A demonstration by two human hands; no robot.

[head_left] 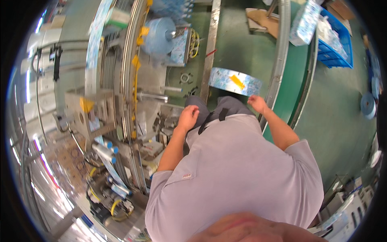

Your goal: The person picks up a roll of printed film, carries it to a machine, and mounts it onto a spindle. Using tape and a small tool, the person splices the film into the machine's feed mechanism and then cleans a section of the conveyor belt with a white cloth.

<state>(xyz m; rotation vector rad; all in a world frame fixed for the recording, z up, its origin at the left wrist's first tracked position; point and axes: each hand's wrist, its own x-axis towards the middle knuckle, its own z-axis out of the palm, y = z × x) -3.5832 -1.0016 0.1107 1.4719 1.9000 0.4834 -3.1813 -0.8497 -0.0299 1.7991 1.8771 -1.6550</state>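
Observation:
My left hand (189,117) hangs beside my left thigh with the fingers loosely curled, and nothing shows in it. Out to the right, my right hand (257,103) has its fingers bent inward at the near right corner of a flat, blue-and-white patterned piece (224,79). Whether the fingertips grip that piece or only come close to it, I cannot tell. A strip of yellow tape (237,82) lies across its middle. The patterned piece is in front of my knees, between a metal bar and a conveyor.
On the left stands a long machine with metal rails (130,60), a clear film roll (159,35) and rollers (105,153). A green conveyor belt (295,76) runs along my right, bearing a patterned pack (305,22). Beyond it sits a blue crate (335,56). Cardboard (263,20) lies ahead.

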